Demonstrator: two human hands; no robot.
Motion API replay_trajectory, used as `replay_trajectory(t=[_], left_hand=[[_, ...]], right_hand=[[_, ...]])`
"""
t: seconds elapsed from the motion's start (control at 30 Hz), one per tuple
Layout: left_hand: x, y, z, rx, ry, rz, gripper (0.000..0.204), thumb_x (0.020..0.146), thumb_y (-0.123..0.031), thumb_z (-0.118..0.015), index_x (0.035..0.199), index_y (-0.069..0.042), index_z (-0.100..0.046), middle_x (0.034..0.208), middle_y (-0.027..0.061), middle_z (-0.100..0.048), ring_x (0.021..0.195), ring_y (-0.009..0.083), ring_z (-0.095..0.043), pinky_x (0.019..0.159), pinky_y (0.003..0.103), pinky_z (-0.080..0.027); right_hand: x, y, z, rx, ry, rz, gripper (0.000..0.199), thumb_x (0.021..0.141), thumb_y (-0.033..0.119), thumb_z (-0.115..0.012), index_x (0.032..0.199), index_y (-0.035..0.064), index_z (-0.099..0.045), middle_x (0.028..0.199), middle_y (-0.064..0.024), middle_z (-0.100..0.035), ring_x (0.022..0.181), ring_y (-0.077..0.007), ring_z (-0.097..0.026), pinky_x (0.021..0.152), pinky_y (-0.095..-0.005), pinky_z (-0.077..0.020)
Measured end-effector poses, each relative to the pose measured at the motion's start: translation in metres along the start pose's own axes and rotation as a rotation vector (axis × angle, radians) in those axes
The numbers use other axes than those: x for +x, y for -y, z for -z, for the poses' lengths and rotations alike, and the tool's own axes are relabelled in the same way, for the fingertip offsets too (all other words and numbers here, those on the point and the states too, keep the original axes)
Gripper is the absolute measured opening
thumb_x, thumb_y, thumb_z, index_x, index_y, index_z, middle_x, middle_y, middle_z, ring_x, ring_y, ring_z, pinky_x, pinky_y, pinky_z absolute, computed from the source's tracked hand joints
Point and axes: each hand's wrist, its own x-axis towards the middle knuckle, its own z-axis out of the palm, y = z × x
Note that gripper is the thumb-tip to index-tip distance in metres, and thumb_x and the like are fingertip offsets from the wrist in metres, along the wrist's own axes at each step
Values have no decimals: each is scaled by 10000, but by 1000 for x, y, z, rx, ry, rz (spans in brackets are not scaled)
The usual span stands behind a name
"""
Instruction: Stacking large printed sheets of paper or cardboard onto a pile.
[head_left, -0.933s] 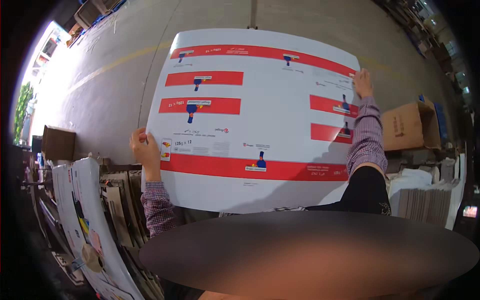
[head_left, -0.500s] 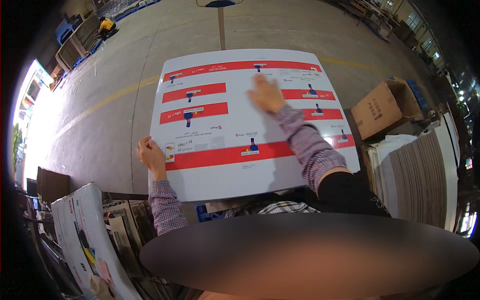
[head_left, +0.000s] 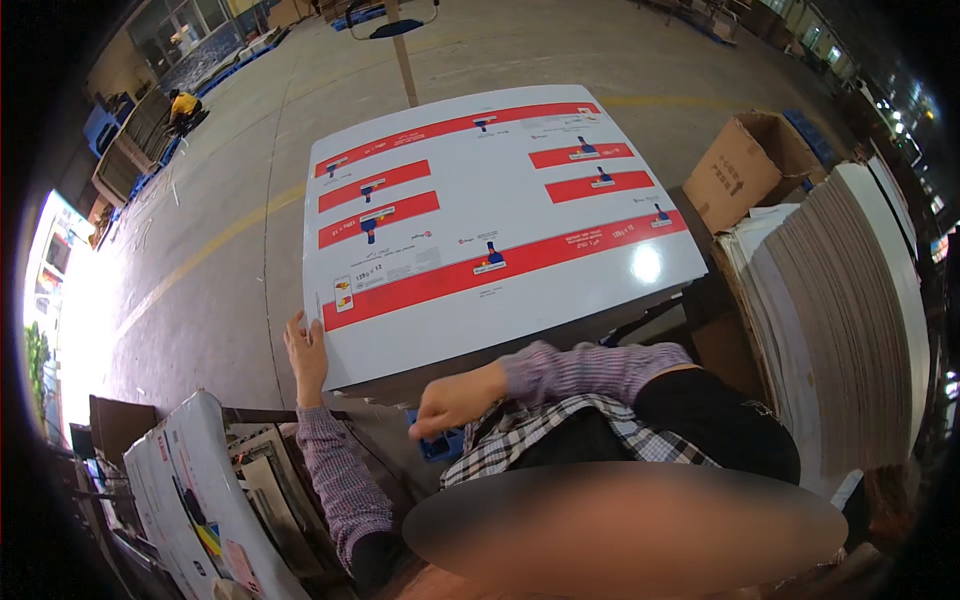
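A large glossy white printed sheet (head_left: 470, 180) with red bands and small blue bottle pictures lies face up on top of a stack before me. My left hand (head_left: 307, 355) is at its near left edge, thumb and fingers slightly apart, touching the side of the sheet. My right hand (head_left: 455, 403) is below the near edge, close to my body and off the sheet. Its fingers curl downward, and whatever they may hold is hidden.
On the right stand an open brown carton (head_left: 735, 170) and a tall stack of boards (head_left: 830, 300). At lower left are a white printed panel (head_left: 190, 480) and upright boards. A post (head_left: 404, 70) with a handle rises behind the sheet. A person in yellow (head_left: 184, 108) crouches far left.
My right hand has come off the middle of the sheet, back toward my body. The view has shifted and turned, and my left hand now sits lower along the sheet's left edge.
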Motion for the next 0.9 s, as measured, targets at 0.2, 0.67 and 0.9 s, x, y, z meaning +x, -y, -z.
replay_trajectory(t=[0.2, 0.67, 0.9], left_hand=[[-53, -23, 10, 201, -153, -77, 461, 910, -233, -548, 1293, -2, -436, 1066, 183, -494, 941, 297, -522, 815, 399, -433], [-76, -6, -15, 120, -361, -133, 385, 988, -213, -394, 1263, 46, -473, 1129, 214, -513, 1020, 349, -518, 858, 415, -425], [-78, -9, -22, -21, -507, -76, 365, 985, -249, -406, 1132, 45, -565, 1070, 199, -568, 1024, 339, -532, 874, 414, -425]], right_hand=[[-137, -74, 62, -535, -1169, 189, 322, 935, 180, -507, 1225, 42, -531, 1272, -140, -531, 1227, -284, -470, 1015, -400, -378], [-85, -29, 5, -351, -763, 445, 279, 891, 283, -561, 996, 32, -620, 1147, -148, -561, 1148, -300, -472, 992, -440, -350], [-237, -107, 16, -844, -1396, -362, 335, 906, 308, -522, 1138, 83, -609, 1183, -76, -581, 1168, -260, -484, 1068, -529, -195]])
